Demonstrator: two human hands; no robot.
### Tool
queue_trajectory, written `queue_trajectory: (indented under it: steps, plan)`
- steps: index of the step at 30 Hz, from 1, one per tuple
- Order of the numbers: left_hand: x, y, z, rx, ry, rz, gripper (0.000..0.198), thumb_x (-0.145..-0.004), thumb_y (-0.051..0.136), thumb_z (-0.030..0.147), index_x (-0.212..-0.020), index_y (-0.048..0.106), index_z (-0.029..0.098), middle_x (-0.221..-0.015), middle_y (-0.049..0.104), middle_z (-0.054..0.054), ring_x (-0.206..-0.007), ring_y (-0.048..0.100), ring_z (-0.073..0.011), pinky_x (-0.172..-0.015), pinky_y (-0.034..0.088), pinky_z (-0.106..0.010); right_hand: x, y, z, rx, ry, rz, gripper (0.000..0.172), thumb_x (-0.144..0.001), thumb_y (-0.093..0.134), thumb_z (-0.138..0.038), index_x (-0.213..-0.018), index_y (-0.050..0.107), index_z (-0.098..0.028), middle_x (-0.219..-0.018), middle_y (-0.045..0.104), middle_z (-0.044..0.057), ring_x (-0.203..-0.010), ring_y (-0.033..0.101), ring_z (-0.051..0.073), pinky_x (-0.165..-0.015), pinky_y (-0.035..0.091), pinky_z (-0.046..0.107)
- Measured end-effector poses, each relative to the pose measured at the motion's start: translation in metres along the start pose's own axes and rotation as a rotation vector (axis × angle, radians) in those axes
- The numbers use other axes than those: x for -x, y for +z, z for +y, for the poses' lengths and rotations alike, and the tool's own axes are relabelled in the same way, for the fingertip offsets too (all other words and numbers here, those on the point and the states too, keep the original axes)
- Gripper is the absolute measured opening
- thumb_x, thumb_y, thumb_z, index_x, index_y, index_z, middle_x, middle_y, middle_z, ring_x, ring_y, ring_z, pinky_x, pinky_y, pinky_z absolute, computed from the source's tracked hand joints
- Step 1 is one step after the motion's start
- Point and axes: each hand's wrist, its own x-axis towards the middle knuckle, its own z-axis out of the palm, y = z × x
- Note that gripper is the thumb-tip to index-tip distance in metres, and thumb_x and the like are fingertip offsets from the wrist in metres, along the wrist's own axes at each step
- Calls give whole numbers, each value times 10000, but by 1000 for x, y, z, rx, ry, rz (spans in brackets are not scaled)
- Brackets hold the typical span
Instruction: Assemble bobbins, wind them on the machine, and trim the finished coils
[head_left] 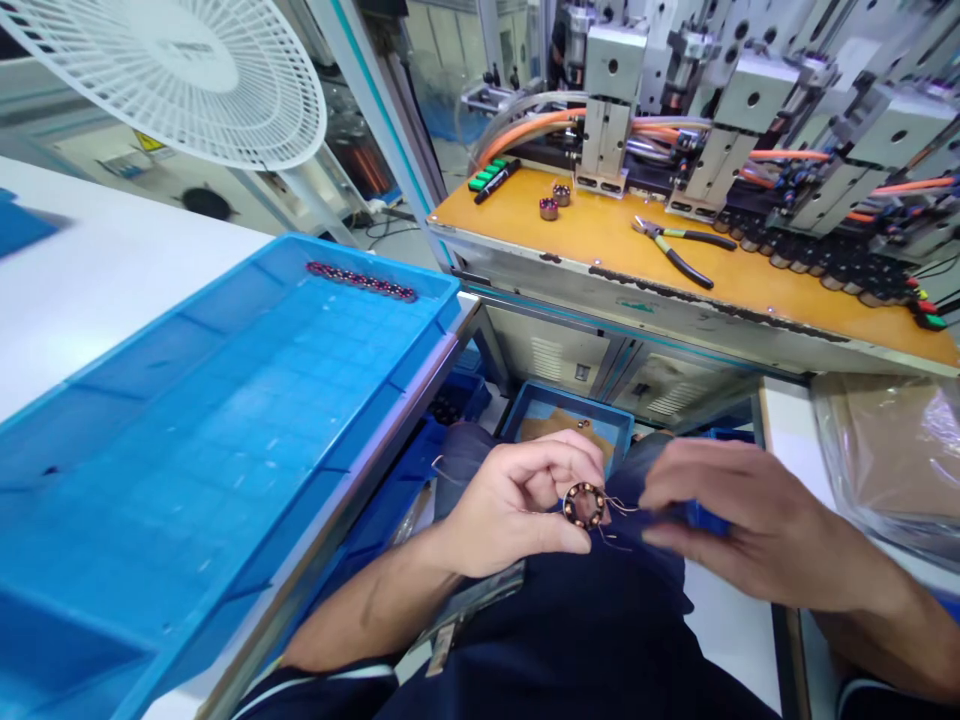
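Between the thumb and fingers of my left hand [525, 500] is a small round motor stator [584, 507] with copper windings, its ring face turned up toward me. Thin copper wire ends [621, 507] stick out from it, mostly to the right. My right hand [739, 515] hovers just right of these wires, somewhat blurred. Its thumb and fingers are apart, and nothing shows between them. Both hands are above my lap, over dark clothing.
A large blue tray [247, 370] on the left holds a row of stators [361, 282] at its far end. Pliers [679, 250], a black marker [497, 182] and two loose stators [555, 202] lie on the orange machine bench [592, 235]. A white fan [195, 70] stands at upper left.
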Motion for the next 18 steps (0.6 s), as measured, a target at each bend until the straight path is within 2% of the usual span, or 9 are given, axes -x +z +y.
queue_trajectory:
  steps: [2,3,5,10,15,18]
  plan:
    - [-1,0,1,80,-34,-36,281,-649,881,223,-842,706,117,-894,590,-37,-693,637,-100,-647,524,-200,-2,2,4,190,-135,153,154,-900,650,-140,-1050,616,-124,-928,666,72,-851,603,133,-772,491,259]
    - [-2,0,1,120,-51,-53,283,-649,881,222,-847,708,118,-898,588,-34,-698,640,-99,-651,524,-196,-4,3,6,240,-191,188,179,-895,651,-124,-1071,616,-114,-955,671,89,-878,613,145,-789,499,269]
    - [-3,1,0,186,-84,-74,286,-648,882,214,-861,713,123,-909,587,-29,-710,644,-98,-663,533,-193,-10,7,6,249,-246,185,175,-897,643,-118,-1071,624,-112,-957,681,92,-865,626,143,-780,513,264]
    - [-2,1,-3,287,-130,-97,293,-654,873,172,-904,725,133,-923,599,-19,-696,646,-80,-675,548,-181,-19,10,5,138,-233,168,76,-919,607,-122,-986,643,-126,-830,686,54,-762,634,119,-726,524,242]
    - [-3,-1,-2,266,-124,-88,286,-644,880,176,-869,717,110,-902,602,-26,-665,636,-69,-649,535,-162,-15,12,12,159,-321,175,141,-869,668,-98,-1002,659,-145,-871,719,50,-800,640,145,-730,540,285]
    - [-3,-3,-2,214,-100,-78,272,-662,871,187,-877,719,117,-919,597,-30,-657,626,-65,-633,528,-162,-13,17,15,190,-346,233,103,-881,658,-110,-977,665,-148,-879,732,53,-777,642,142,-693,552,291]
